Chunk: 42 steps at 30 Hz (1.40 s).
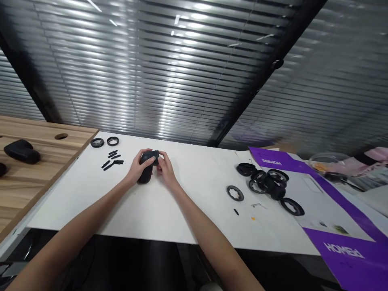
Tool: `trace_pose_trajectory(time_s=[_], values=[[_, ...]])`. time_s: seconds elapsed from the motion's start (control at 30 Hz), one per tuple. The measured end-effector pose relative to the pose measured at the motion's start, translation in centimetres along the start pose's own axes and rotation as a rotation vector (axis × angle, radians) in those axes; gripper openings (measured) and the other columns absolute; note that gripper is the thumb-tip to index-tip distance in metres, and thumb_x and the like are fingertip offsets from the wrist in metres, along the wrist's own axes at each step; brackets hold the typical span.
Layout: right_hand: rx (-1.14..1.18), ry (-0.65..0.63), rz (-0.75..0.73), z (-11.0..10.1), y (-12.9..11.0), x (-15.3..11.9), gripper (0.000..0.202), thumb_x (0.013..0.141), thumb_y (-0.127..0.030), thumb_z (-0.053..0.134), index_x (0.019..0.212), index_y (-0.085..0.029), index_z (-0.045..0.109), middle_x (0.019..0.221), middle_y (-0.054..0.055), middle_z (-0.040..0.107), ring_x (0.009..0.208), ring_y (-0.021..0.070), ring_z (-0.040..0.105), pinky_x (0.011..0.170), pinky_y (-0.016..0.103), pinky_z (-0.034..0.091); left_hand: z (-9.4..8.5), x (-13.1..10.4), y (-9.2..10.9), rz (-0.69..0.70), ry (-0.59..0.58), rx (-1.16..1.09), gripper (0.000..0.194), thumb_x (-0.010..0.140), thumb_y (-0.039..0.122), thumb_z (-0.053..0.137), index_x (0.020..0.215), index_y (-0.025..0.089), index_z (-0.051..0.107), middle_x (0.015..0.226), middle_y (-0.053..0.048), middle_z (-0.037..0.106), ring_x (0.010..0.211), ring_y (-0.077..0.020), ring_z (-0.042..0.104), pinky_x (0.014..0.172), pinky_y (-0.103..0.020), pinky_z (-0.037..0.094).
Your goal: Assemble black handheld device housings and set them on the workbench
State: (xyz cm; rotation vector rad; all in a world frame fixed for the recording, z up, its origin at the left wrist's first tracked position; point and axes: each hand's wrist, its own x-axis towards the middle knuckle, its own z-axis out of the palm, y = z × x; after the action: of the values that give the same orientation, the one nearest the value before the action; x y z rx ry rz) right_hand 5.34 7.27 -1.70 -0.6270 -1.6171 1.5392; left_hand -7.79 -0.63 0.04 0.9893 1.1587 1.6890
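Between both hands, over the white table, is a black pistol-shaped device (146, 174) with a rounded handle pointing down toward me. My left hand (136, 166) is closed around its body, thumb across the top. The fingers of my right hand (165, 166) pinch the device's ridged right end, with the thumb on top. Fingers partly hide the device, so its exact kind is unclear. Left of my hands lie several small black strips (113, 154). Behind them are two black rings, one at the corner (97, 142) and a second ring (112, 141) beside it.
On the right lies a pile of black rings and round parts (268, 182), partly on a purple-and-white printed sheet (342, 246). A loose ring (229, 195), a black strip (236, 211) and an orange bit (252, 218) lie nearer. A black pistol-shaped object (22, 152) rests on the wooden table (39, 178).
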Motion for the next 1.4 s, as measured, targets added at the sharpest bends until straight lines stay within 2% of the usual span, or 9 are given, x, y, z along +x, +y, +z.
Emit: trace_pose_trajectory(time_s=[0.17, 0.37, 0.57, 0.7, 0.8, 0.93, 1.07, 1.27, 1.4], values=[[-0.154, 0.058, -0.109, 0.1, -0.2, -0.5, 0.048, 0.09, -0.069, 0.06, 0.109, -0.026, 0.056, 0.074, -0.004, 0.049, 0.061, 0.0138, 0.048, 0.054, 0.026, 0.036, 0.2, -0.2, 0.1, -0.019, -0.032, 0.004, 0.049, 0.083, 0.057, 0.079, 0.116, 0.023, 0.066, 0.092, -0.003, 0.072, 0.05, -0.0156, 0.064, 0.049, -0.03, 0.053], [-0.244, 0.047, -0.155, -0.1, 0.2, -0.6, 0.046, 0.093, -0.064, 0.055, 0.116, -0.024, 0.054, 0.081, -0.002, 0.05, 0.07, 0.0164, 0.051, 0.056, 0.028, 0.04, 0.1, 0.2, 0.2, -0.07, -0.076, -0.048, 0.05, 0.083, 0.061, 0.076, 0.112, 0.022, 0.065, 0.079, -0.002, 0.072, 0.046, -0.0166, 0.062, 0.045, -0.03, 0.05], [-0.195, 0.015, -0.166, 0.0, 0.1, -0.6, 0.046, 0.097, -0.059, 0.054, 0.128, -0.026, 0.053, 0.084, -0.003, 0.05, 0.061, 0.0134, 0.051, 0.057, 0.028, 0.045, 0.0, 0.1, 0.5, -0.136, -0.108, -0.035, 0.05, 0.082, 0.063, 0.077, 0.105, 0.021, 0.063, 0.071, -0.001, 0.069, 0.05, -0.0179, 0.064, 0.048, -0.029, 0.052], [-0.117, 0.013, -0.231, 0.2, 0.0, -0.9, 0.052, 0.098, -0.06, 0.051, 0.138, -0.026, 0.05, 0.087, -0.001, 0.053, 0.063, 0.015, 0.052, 0.061, 0.032, 0.05, 0.0, 0.1, 0.3, -0.108, -0.128, -0.083, 0.05, 0.079, 0.061, 0.081, 0.1, 0.019, 0.063, 0.075, -0.002, 0.071, 0.058, -0.019, 0.068, 0.058, -0.031, 0.058], [-0.093, 0.013, -0.266, 0.2, 0.0, -1.1, 0.056, 0.097, -0.062, 0.05, 0.141, -0.026, 0.05, 0.093, 0.002, 0.056, 0.066, 0.0173, 0.053, 0.061, 0.035, 0.051, 0.0, 0.3, -0.2, -0.122, -0.127, -0.149, 0.06, 0.084, 0.075, 0.068, 0.099, 0.017, 0.068, 0.082, -0.008, 0.074, 0.067, -0.0227, 0.072, 0.064, -0.034, 0.059], [-0.159, -0.026, -0.251, 0.2, 0.1, -1.4, 0.065, 0.094, -0.069, 0.053, 0.144, -0.027, 0.05, 0.108, 0.007, 0.059, 0.072, 0.0191, 0.057, 0.066, 0.038, 0.054, -0.4, 0.4, -0.8, -0.218, -0.091, -0.134, 0.078, 0.084, 0.09, 0.049, 0.091, 0.016, 0.073, 0.075, -0.012, 0.073, 0.069, -0.0274, 0.073, 0.057, -0.034, 0.055], [-0.22, -0.079, -0.283, 0.0, 0.4, -1.4, 0.067, 0.094, -0.072, 0.053, 0.142, -0.025, 0.049, 0.097, 0.006, 0.061, 0.081, 0.0232, 0.06, 0.079, 0.042, 0.054, -0.8, 0.4, -0.9, -0.169, -0.04, -0.037, 0.074, 0.083, 0.087, 0.051, 0.073, 0.016, 0.07, 0.06, -0.011, 0.067, 0.054, -0.0241, 0.067, 0.048, -0.031, 0.048], [-0.198, -0.116, -0.289, -0.4, 0.7, -1.3, 0.06, 0.097, -0.07, 0.05, 0.136, -0.026, 0.048, 0.097, 0.005, 0.062, 0.077, 0.0222, 0.059, 0.073, 0.039, 0.051, -0.7, 0.2, -0.6, -0.054, -0.032, 0.021, 0.069, 0.084, 0.082, 0.053, 0.063, 0.017, 0.066, 0.052, -0.009, 0.063, 0.043, -0.0206, 0.059, 0.045, -0.031, 0.045], [-0.18, -0.087, -0.255, -0.2, 0.6, -1.5, 0.059, 0.095, -0.072, 0.051, 0.131, -0.026, 0.049, 0.092, 0.004, 0.061, 0.076, 0.0216, 0.059, 0.066, 0.035, 0.048, -0.5, 0.0, -0.4, -0.023, -0.041, 0.035, 0.071, 0.084, 0.082, 0.053, 0.06, 0.017, 0.065, 0.051, -0.009, 0.063, 0.042, -0.0197, 0.058, 0.044, -0.031, 0.044]])
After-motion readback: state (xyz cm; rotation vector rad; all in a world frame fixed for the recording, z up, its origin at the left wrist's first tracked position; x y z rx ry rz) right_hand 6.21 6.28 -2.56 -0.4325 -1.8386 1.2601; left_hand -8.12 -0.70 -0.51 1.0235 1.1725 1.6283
